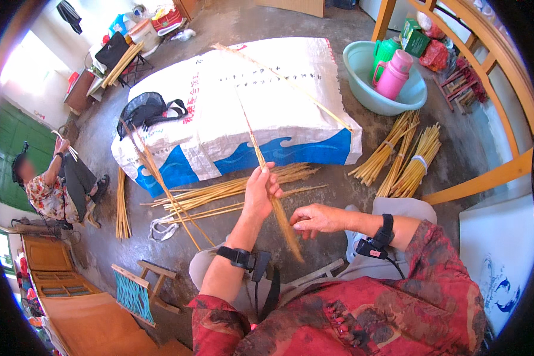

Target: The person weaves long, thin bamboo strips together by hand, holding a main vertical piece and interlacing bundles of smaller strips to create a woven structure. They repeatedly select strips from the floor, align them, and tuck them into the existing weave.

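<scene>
From where I stand, I see a slender, straw-coloured plant stalk with a feathery, golden-brown plume [286, 230] in front of the seated person. It lies on a slant: the plume hangs toward the knees, and the thin upper end points away, over the white woven-plastic sheet with blue waves [267, 107].

I judge this stalk to be very light, dry and rather stiff in the stem, but the plume looks soft and could shed if one pulls it roughly. The stem seems smooth, so it may turn between the fingers; it could snap if bent sharply. The good place to take hold is the firm part just above the plume.

Exactly there the bare left hand [258, 190] has its fingers curled around it, with the forearm rising from below and the black strap at the wrist. The bare right hand [315, 219] comes in from the side, its forearm almost level, the fingers loosely bent beside the plume. Its fingertips are small in my view, so I cannot tell whether they pinch some fibre.
</scene>
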The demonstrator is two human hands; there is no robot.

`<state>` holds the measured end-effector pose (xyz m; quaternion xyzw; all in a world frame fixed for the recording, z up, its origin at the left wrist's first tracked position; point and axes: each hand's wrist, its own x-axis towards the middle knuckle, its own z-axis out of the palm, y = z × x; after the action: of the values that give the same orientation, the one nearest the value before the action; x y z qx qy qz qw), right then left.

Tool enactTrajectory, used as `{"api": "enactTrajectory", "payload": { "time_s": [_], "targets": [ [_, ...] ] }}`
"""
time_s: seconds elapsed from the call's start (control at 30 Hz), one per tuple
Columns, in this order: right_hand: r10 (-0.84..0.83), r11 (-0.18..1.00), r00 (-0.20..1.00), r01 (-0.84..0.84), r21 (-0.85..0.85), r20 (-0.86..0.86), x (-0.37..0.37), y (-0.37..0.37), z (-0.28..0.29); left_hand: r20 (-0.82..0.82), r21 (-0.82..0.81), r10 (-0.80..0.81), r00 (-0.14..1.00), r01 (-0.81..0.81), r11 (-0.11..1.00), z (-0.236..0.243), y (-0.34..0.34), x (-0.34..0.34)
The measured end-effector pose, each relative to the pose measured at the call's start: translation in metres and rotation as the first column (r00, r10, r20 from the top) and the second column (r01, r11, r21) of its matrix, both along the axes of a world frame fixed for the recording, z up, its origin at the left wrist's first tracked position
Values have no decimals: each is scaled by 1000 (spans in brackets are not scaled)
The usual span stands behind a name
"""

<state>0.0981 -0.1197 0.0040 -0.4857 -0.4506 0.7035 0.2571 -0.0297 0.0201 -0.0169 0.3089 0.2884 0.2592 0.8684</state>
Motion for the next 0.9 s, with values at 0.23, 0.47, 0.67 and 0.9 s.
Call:
{"api": "enactTrajectory", "payload": {
  "time_s": [0.23,0.47,0.67,0.9],
  "targets": [
    [-663,566,522,-120,816,536,41,16,48,-295,546,102,950,80,834,25,-4,-1],
    [-941,274,4,-573,772,337,74,21,101,-396,911,385,834,410,47,17,-8,-20],
    [-709,586,60,-506,633,703,118,1,97,-356,885,410,840,444,-141,37,6,-41],
    [-682,566,97,-557,608,725,163,-41,126,-348,914,529,774,406,8,40,32,-78]
  ]
}}
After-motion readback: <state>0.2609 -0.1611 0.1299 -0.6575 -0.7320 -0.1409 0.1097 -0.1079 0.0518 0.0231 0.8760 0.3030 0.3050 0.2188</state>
